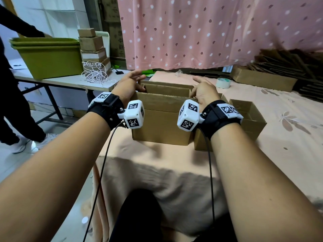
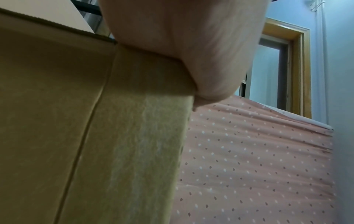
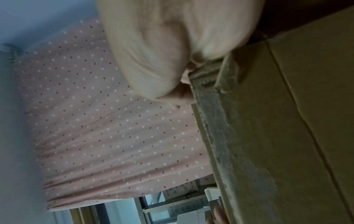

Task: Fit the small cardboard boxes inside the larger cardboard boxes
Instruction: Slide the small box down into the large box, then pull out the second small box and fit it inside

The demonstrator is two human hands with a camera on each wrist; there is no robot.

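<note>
The head view is showing the whole scene, while the two wrist views are showing only a palm pressed on cardboard with the pink dotted curtain [image 2: 258,159] behind.

At the far left, another person in dark clothes is reaching to two stacked green tubs [image 1: 49,55] on a white side table [image 1: 66,81]. Beside the tubs a pile of small cardboard boxes [image 1: 92,48] is standing, with a bundle of white cord [image 1: 97,75] in front; the letters "HUAN" are readable on the lowest box.

The left hand [image 1: 128,86] is lying against the left wall of the large cardboard box [image 1: 160,123], fingers stretched out and relaxed. In the left wrist view the heel of this hand is touching the box's top edge. A smaller box [image 1: 167,89] is sitting inside the large one, its flaps rising above the rim.

The right hand [image 1: 203,92] is resting on the right top edge of the same box, fingers also stretched, not closed round anything. The hands are apart, one on each side.

The large box is standing near the front edge of the table [image 1: 157,163], which is covered with a peach cloth with flower prints. Just to its right another open box [image 1: 248,117] is standing. Toward the far right edge are lying a roll of tape [image 1: 223,83] and flat cardboard sheets [image 1: 283,67].
</note>
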